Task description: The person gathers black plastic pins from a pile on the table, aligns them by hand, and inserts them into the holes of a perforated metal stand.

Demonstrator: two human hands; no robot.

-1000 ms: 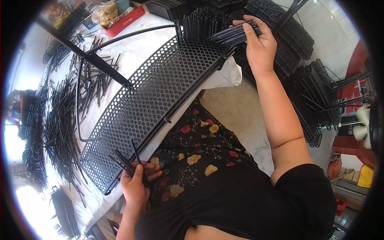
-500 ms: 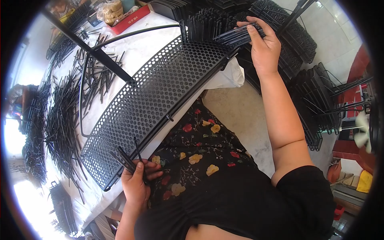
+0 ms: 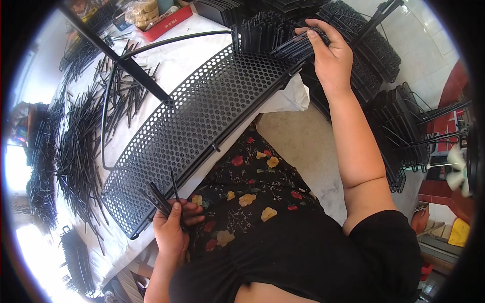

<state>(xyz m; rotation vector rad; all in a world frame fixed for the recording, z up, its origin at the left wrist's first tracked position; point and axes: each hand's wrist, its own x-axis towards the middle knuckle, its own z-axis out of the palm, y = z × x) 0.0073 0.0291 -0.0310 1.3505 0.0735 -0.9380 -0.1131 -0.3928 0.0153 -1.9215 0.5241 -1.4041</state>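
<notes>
A long black perforated metal rack [image 3: 194, 116] slants across the white-covered table, a curved rod frame rising from it. Beyond my lap, at its far end, my right hand [image 3: 333, 63] grips a bundle of thin black sticks [image 3: 293, 47], which lies low over the rack's corner. Many similar sticks [image 3: 265, 31] stand packed upright beside that bundle. Several more thin black sticks [image 3: 160, 198] are pinched between the thumb and fingers of my left hand [image 3: 172, 232], beside the rack's near end. One of these points up apart from the others.
Loose black sticks [image 3: 83, 146] lie heaped on the table's left side. A red box [image 3: 166, 23] and a plastic bag of tan items [image 3: 141, 12] sit at the back. Stacked black racks [image 3: 399, 116] stand on the floor at right, near a fan [image 3: 456, 169].
My right hand has shifted slightly left, bringing its bundle of sticks further over the rack's far end. My left hand stays nearly in place, its sticks tilted a little differently.
</notes>
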